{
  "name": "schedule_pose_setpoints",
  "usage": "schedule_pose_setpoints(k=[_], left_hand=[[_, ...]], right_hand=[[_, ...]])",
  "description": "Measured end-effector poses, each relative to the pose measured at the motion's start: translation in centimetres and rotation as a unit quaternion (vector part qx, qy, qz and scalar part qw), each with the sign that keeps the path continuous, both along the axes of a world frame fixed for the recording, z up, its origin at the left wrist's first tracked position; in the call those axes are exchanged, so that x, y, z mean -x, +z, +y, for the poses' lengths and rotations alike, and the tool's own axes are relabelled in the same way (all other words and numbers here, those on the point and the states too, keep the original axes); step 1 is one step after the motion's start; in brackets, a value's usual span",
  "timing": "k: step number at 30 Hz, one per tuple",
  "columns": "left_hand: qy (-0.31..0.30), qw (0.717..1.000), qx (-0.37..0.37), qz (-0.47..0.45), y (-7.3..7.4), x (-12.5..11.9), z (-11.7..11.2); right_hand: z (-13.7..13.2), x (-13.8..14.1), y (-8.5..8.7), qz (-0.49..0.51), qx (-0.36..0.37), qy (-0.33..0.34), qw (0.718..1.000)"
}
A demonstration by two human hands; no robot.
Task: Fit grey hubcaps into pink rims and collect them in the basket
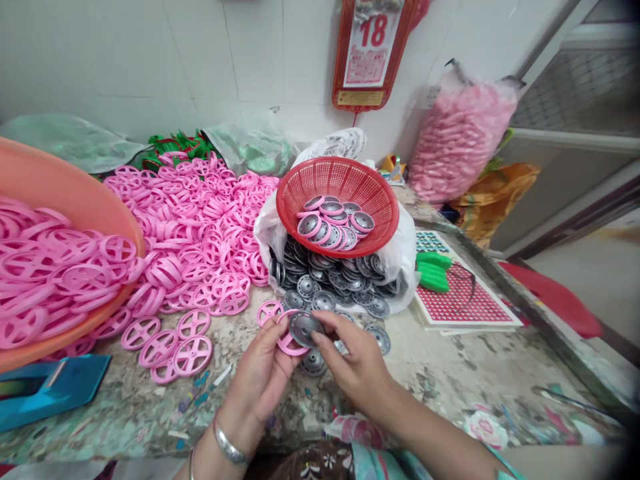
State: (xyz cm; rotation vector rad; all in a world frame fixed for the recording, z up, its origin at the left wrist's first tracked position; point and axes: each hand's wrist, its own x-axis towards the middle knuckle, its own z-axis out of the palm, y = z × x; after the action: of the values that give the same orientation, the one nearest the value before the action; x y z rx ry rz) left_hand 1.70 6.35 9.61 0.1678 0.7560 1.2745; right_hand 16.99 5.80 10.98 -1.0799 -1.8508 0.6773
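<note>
My left hand (267, 367) grips a pink plastic wheel ring (290, 345) by its edge, near the front middle of the table. Between the thumb and fingers of my right hand (353, 350) is a grey wheel disc (303, 328), tilted and overlapping the pink ring. Whether the two parts touch is unclear. Loose grey discs (314, 363) lie beneath and beyond my hands. Just behind, a white bag (407, 267) spills many grey discs (325, 300). On top of it rests a red mesh basket (385, 200) holding pink-rimmed grey wheels (333, 233).
A heap of pink wheel rings (195, 227) covers the table's left side, beside an orange basin (95, 200) full of them. A blue tape dispenser (65, 393) sits front left. At right are sticker sheets (480, 300), a green object (433, 272) and a bulging pink bag (463, 133).
</note>
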Motion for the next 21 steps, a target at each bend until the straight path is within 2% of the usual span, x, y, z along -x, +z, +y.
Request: schedule_pose_setpoints(k=[2, 4, 8, 10, 14, 18, 21], left_hand=[[-0.012, 1.000, -0.016, 0.000, 0.3, -0.3, -0.3], [-0.024, 0.999, -0.043, 0.006, 0.5, -0.5, -0.5], [-0.029, 0.994, -0.101, 0.032, 1.1, -0.8, -0.6], [-0.039, 0.990, -0.128, 0.050, 1.6, -0.8, -0.4], [-0.076, 0.981, -0.167, 0.066, 2.2, -0.5, -0.1], [-0.111, 0.971, -0.172, 0.124, 1.5, -0.3, 0.2], [-0.098, 0.963, -0.165, 0.188, 1.1, -0.4, 0.3]], right_hand=[[0.7, 0.0, -0.8, 0.004, 0.019, -0.036, 0.999], [1.2, 0.1, -1.1, 0.005, 0.015, -0.039, 0.999], [1.5, 0.3, -0.4, -0.015, -0.031, 0.006, 0.999], [1.6, 0.4, 0.3, -0.014, -0.027, 0.008, 0.999], [2.6, 0.2, 1.4, 0.013, 0.042, 0.020, 0.999], [3.2, 0.3, 1.9, 0.045, 0.105, 0.052, 0.992], [3.0, 0.6, 1.7, 0.066, 0.125, 0.050, 0.989]])
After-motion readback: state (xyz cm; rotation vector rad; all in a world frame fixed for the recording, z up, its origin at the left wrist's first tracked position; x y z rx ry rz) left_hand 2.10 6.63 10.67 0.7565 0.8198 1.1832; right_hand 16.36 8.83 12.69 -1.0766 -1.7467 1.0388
